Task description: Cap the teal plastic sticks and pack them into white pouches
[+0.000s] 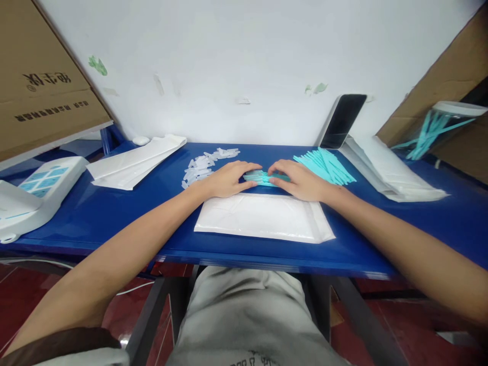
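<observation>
Squaring, seemingly, teal bundle (261, 177) at frame centre, left hand (230, 179) and right hand (299, 180) gripping its ends; next wants even pressure.

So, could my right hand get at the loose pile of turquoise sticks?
Likely yes: the turquoise pile lies right beside your right hand, with nothing seen lying on top. That hand is busy at the stick bundle, though.

You can reach forward across the worktop (267, 155) between the translucent pieces (202, 162) and turquoise strips (326, 165) — beyond, the white wall (229, 61) stops you; rightward, the leaning smartphone (343, 121) obstructs.
</observation>
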`<state>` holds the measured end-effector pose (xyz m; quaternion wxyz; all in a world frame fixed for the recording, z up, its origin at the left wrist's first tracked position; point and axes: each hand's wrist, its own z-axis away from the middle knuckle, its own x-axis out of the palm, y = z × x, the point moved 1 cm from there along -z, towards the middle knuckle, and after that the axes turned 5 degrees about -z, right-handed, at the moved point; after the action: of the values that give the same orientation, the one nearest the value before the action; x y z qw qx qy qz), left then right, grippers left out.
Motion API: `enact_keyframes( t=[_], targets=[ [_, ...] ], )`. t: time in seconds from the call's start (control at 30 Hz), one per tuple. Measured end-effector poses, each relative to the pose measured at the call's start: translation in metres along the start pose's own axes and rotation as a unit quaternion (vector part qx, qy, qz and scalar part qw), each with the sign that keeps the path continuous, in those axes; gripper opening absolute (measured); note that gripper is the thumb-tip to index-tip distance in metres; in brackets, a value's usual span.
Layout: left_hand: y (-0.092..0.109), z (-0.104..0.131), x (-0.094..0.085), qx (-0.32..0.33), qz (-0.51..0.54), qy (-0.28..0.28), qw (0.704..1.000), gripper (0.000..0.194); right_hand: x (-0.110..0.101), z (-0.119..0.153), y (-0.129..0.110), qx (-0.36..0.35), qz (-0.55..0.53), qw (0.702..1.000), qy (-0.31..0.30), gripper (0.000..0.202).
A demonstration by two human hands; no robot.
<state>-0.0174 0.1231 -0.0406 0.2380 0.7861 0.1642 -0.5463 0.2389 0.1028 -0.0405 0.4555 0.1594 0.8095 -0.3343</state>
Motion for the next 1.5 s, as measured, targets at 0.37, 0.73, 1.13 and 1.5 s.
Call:
enact_keyframes(
  t=[0.37, 0.73, 1.13, 1.5],
  targets=[
    [0.005, 0.0, -0.002, -0.027, -0.021, -0.024, 0.999, 0.061, -0.002, -0.001, -0.012, 0.0, 0.024, 0.999, -0.032, 0.021],
    [0.004, 0.0, -0.001, -0.014, 0.002, -0.003, 1.0, 0.059, -0.001, -0.001, -0.018, 0.034, 0.059, 0.996, -0.051, 0.045],
    [0.012, -0.004, -0.001, 0.008, 0.017, 0.026, 0.999, 0.04, 0.004, -0.015, -0.027, 0.07, 0.159, 0.979, -0.106, 0.03],
    [0.011, 0.0, -0.003, 0.02, 0.046, 0.071, 0.996, 0.056, 0.013, -0.013, -0.022, 0.089, 0.183, 0.976, -0.082, 0.024]
  ],
)
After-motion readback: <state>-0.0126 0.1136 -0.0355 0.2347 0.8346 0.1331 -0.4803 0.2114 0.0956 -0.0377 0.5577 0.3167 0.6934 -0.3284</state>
